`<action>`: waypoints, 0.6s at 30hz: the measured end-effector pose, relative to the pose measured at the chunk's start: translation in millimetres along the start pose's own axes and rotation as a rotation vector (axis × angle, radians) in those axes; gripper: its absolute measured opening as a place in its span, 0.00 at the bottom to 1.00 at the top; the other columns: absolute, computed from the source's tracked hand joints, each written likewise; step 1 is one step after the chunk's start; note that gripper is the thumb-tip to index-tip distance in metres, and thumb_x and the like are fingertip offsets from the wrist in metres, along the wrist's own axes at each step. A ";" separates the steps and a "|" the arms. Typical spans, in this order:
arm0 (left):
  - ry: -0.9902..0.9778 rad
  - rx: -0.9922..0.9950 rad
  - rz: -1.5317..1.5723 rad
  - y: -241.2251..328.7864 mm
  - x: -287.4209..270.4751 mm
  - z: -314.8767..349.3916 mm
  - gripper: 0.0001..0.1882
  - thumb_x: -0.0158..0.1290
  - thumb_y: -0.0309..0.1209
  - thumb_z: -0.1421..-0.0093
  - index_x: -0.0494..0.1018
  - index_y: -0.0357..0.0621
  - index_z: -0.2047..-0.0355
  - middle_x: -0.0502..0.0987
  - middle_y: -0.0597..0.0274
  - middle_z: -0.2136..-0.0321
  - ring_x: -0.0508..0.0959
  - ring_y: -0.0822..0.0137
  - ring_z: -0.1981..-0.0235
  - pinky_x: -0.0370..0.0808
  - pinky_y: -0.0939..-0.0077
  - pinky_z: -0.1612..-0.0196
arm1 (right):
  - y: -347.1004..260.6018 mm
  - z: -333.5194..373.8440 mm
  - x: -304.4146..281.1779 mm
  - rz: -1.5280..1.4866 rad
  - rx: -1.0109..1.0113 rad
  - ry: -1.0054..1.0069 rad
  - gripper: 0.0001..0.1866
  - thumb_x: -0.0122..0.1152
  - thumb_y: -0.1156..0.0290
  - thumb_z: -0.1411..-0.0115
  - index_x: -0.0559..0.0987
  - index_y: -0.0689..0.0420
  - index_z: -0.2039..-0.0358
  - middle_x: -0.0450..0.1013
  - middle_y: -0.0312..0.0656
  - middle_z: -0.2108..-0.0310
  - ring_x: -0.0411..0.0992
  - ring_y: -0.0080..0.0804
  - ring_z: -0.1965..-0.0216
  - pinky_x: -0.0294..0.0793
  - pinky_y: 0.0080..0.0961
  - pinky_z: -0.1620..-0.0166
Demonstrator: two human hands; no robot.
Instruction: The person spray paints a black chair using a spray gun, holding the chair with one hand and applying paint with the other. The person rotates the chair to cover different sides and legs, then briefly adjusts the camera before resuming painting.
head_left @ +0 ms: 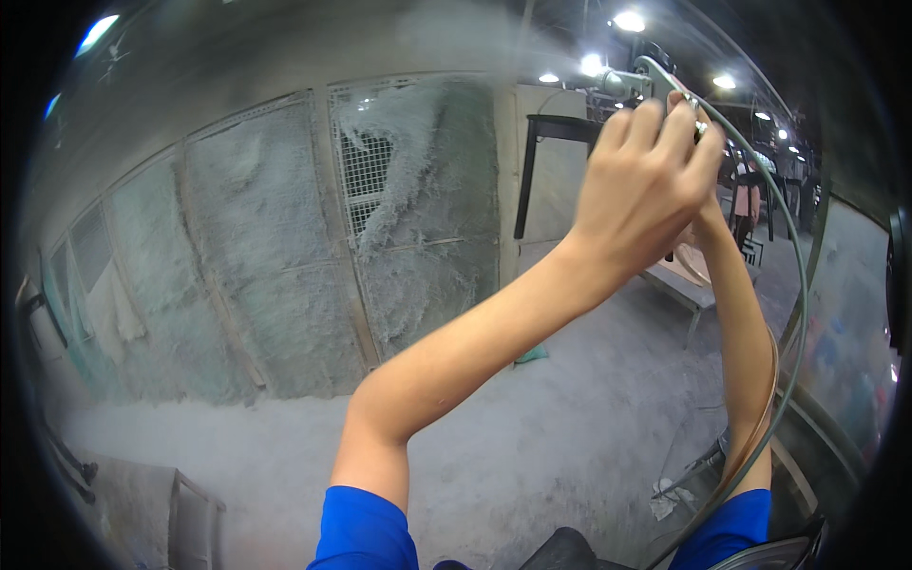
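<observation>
A grey spray gun [622, 84] is raised at the upper right, its nozzle pointing left, with pale mist streaming from it. My left hand [646, 171] is closed over the back of the gun, fingers curled and slightly blurred. Behind it, my right hand [705, 211] is mostly hidden; it appears to grip the gun's handle, and one fingertip shows by the gun. A grey-green hose [801, 271] arches from the gun down past my right forearm. Alongside that forearm runs a thinner brown hose [766, 413].
Mesh filter panels [256, 237] coated in pale fibrous residue line the left and front; one has a torn patch baring the grid. A dark frame [560, 126] stands beyond the gun. A low bench [679, 285] is at right. A boxy stand [142, 508] sits lower left.
</observation>
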State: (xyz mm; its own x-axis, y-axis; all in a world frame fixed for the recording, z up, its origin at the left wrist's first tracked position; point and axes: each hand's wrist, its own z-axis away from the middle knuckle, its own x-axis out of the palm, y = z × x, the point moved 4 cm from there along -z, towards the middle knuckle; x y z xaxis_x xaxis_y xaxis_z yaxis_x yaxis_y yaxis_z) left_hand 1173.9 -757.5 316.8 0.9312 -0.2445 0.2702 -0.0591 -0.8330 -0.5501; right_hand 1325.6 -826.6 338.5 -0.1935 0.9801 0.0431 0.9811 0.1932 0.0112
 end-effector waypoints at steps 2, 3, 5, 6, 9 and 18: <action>-0.008 -0.086 0.129 6.6 -7.3 37.9 0.19 0.62 0.23 0.54 0.79 0.42 0.58 0.81 0.58 0.60 0.80 0.56 0.64 0.78 0.67 0.62 | 9.4 15.6 -5.2 -0.181 0.215 0.003 0.27 0.55 0.54 0.28 0.74 0.63 0.39 0.76 0.39 0.69 0.75 0.23 0.68 0.75 0.25 0.65; -0.046 -0.128 0.188 9.8 -2.1 54.9 0.19 0.62 0.22 0.53 0.79 0.42 0.58 0.81 0.58 0.60 0.81 0.57 0.64 0.78 0.67 0.62 | 15.1 30.9 -6.9 -0.372 0.368 -0.025 0.29 0.55 0.50 0.28 0.73 0.62 0.38 0.75 0.39 0.70 0.74 0.23 0.70 0.75 0.22 0.69; -0.116 -0.205 0.294 12.6 16.5 88.8 0.18 0.62 0.22 0.52 0.79 0.42 0.58 0.81 0.59 0.60 0.81 0.58 0.63 0.78 0.67 0.62 | 27.2 48.2 -16.8 -0.346 0.433 0.045 0.25 0.51 0.48 0.26 0.74 0.61 0.50 0.74 0.38 0.73 0.73 0.22 0.75 0.69 0.19 0.78; -0.160 -0.239 0.353 12.8 29.6 106.6 0.18 0.62 0.22 0.51 0.79 0.42 0.58 0.82 0.59 0.61 0.82 0.58 0.63 0.78 0.67 0.62 | 35.5 55.7 -25.5 -0.349 0.471 0.027 0.28 0.51 0.48 0.27 0.73 0.61 0.43 0.74 0.39 0.72 0.73 0.22 0.74 0.68 0.18 0.80; -0.387 -0.404 0.507 18.5 72.9 178.2 0.15 0.62 0.23 0.47 0.80 0.41 0.57 0.82 0.58 0.66 0.82 0.58 0.66 0.79 0.67 0.62 | 64.8 83.5 -65.3 -0.349 0.553 0.035 0.32 0.49 0.47 0.27 0.70 0.62 0.36 0.74 0.41 0.70 0.74 0.24 0.74 0.67 0.16 0.83; -0.836 -1.428 0.323 -14.2 245.6 477.8 0.49 0.71 0.50 0.50 0.65 0.38 0.33 0.80 0.43 0.51 0.82 0.55 0.53 0.78 0.63 0.50 | 165.5 354.4 -265.5 -0.516 1.423 0.220 0.38 0.33 0.35 0.27 0.74 0.59 0.46 0.79 0.50 0.61 0.77 0.34 0.76 0.78 0.32 0.77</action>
State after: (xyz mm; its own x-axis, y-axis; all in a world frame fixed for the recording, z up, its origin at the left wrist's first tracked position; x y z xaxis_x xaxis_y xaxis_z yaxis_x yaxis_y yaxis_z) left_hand 1575.2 -568.5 13.5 0.7110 -0.5617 -0.4231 -0.0916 -0.6705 0.7362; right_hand 1540.4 -1039.1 -25.1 -0.3751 0.7934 0.4794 -0.0276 0.5074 -0.8613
